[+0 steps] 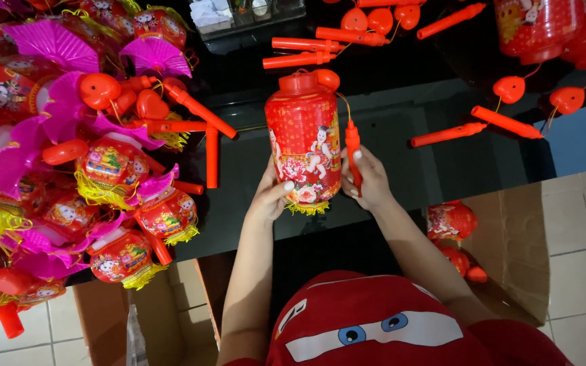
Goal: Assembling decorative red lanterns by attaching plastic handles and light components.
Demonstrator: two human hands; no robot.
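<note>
Both hands hold a red cylindrical paper lantern (304,139) upright above the black glossy worktop (252,169). The left hand (270,196) grips the lantern's lower left side, thumb pressed on the printed paper near the yellow fringe at its base. The right hand (369,179) cups the lower right side of the lantern and also pinches an orange plastic handle stick (353,156), which stands nearly upright just beside the lantern and is joined by a thin cord to the lantern's red plastic cap (303,83).

To the left of the lantern, a big heap of finished lanterns (69,163) with pink pleated fans, yellow tassels and orange handles covers that end of the worktop. Beyond the lantern, towards the far edge, lie several loose orange handle sticks (306,53) with heart-shaped orange caps (367,19) on cords. To the right of the lantern lie 2 more orange sticks (476,125) and 2 heart-shaped caps (537,95), well apart from it. At the far right corner stand more red lanterns (544,27).

Below and right of the lantern, an open cardboard box (517,244) on the tiled floor (578,271) holds a few red lanterns (452,224). The person wears a red shirt (374,325) with cartoon eyes.
</note>
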